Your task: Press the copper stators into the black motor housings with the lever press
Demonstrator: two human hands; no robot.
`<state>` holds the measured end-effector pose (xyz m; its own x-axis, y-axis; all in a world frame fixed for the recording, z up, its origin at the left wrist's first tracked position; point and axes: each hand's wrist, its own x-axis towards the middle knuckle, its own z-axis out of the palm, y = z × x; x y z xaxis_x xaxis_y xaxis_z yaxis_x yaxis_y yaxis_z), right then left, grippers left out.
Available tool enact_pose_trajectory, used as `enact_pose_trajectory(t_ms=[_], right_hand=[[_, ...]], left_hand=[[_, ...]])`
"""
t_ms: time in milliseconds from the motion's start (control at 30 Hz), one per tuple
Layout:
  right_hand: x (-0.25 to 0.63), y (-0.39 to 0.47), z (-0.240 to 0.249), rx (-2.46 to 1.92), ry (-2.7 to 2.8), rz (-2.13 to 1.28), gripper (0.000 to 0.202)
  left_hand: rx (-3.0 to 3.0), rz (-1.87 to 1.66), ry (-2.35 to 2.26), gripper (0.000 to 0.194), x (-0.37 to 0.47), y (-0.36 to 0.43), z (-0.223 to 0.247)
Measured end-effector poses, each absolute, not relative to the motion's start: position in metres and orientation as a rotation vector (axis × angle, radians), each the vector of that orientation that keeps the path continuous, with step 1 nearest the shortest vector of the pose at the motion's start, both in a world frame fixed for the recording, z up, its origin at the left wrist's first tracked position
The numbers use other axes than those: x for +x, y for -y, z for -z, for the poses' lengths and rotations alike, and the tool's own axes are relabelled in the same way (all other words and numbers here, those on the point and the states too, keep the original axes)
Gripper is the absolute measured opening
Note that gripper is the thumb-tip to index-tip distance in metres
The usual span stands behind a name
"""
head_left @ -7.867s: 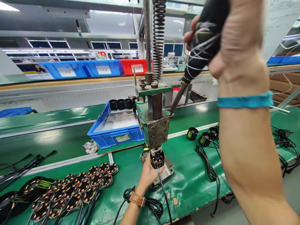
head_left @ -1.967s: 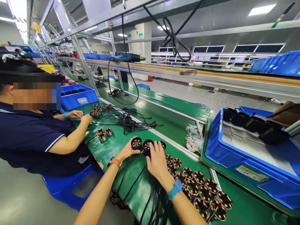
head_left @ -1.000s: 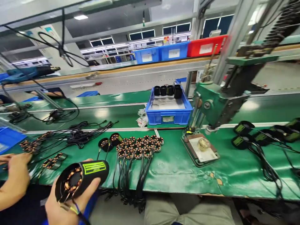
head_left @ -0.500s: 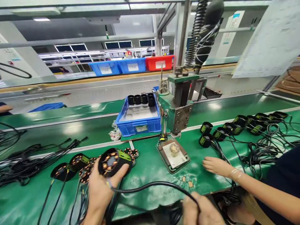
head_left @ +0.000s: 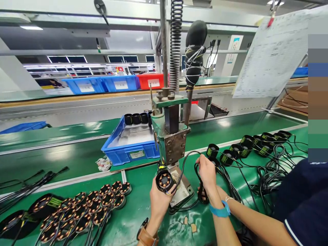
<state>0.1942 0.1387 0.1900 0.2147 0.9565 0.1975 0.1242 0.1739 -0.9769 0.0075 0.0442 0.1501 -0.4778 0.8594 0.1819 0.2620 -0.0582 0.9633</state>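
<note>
Head view, motor (head_left: 164,180) in left hand (head_left: 159,201)

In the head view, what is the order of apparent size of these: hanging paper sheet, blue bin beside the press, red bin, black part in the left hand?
1. Hanging paper sheet
2. Blue bin
3. Red bin and black part: they look too alike to rank (the part is nearer).
</note>
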Motion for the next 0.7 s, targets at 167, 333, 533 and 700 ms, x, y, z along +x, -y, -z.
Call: enact_pose_trajectory(t_ms=[167, 333, 533, 700], right_hand=[[0.191, -0.178, -0.177, -1.320, 1.273, -0.825, 0.064], [0.196, -0.183, -0.229, -1.229, 1.236, -0.725, 0.058], [0.183, -0.187, -0.425, -0.651, 1.410, -0.396, 0.053], [0.151, -0.231, -0.536, -0.605, 1.513, -0.514, 0.058]], left_hand=[[1.200, -1.552, -1.672, 0.065, 0.028, -0.063, -0.150], [1.325, -1.447, -1.694, 0.049, 0.037, -0.081, -0.149], [1.284, -1.491, -1.683, 0.051, 0.041, -0.081, -0.147], [1.260, -1.481, -1.637, 0.058, 0.038, -0.082, -0.141]])
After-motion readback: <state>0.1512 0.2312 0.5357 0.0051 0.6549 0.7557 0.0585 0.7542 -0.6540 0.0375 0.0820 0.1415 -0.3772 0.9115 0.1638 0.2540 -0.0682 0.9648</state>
